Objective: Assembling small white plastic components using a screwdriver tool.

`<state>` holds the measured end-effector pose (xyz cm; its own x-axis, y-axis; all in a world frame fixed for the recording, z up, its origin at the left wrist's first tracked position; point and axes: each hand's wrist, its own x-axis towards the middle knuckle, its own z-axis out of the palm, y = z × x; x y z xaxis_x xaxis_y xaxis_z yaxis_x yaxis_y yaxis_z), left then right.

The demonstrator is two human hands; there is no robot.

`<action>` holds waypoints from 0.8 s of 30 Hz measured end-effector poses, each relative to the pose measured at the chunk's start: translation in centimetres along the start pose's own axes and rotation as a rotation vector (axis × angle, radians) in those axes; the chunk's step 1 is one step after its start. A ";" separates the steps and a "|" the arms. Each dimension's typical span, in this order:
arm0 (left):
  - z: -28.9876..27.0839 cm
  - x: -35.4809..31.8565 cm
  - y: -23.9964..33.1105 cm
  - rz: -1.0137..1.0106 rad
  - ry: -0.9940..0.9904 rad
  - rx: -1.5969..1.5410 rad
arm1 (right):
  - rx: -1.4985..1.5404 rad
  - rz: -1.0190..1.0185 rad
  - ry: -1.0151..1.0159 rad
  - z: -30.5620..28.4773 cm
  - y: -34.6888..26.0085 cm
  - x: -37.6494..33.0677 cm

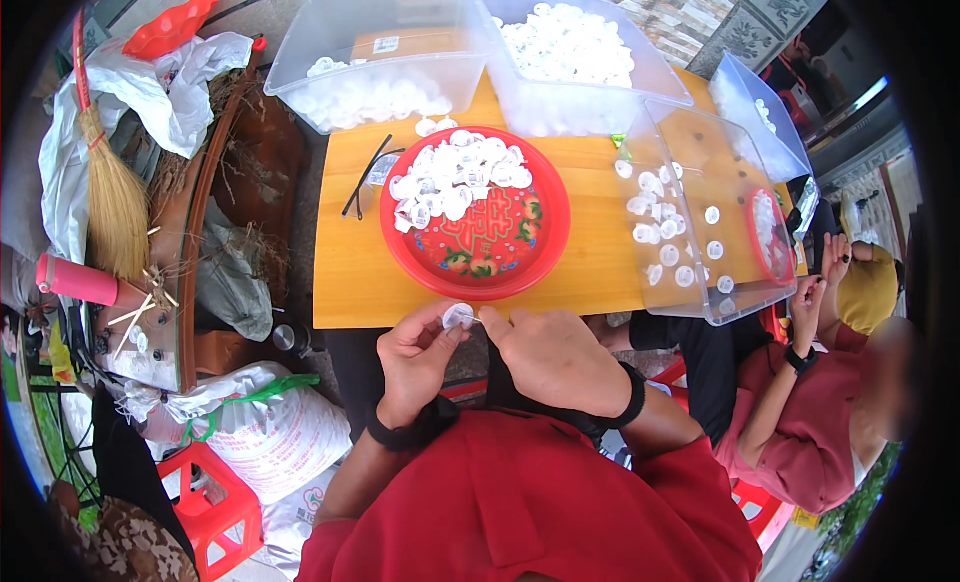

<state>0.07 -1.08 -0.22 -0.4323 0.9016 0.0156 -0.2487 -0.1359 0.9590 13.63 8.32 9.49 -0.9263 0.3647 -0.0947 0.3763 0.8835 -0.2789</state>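
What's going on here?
The left hand holds a small white disc by the table's near edge, with the right hand's fingers close against it. Similar discs are heaped in the red tray just beyond, and the clear bins behind hold more. Another person is at the right.

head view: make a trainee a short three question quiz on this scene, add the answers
1. Which of the wearer's hands pinches the round white piece?
2. True or false: white pieces are heaped in the red tray.
3. Where is the straw broom? a) inside the tray b) left of the wooden table c) under the wearer's hands

Key: 1. the left hand; 2. true; 3. b
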 end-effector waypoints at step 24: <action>1.4 0.2 0.1 0.131 0.146 -0.130 | 0.424 0.181 0.281 5.5 -1.3 -1.1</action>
<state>1.19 -0.36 0.31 -0.5869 0.8050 0.0870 -0.2877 -0.3078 0.9069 14.03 5.16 4.71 -0.7848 0.6162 0.0657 0.4359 0.6243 -0.6483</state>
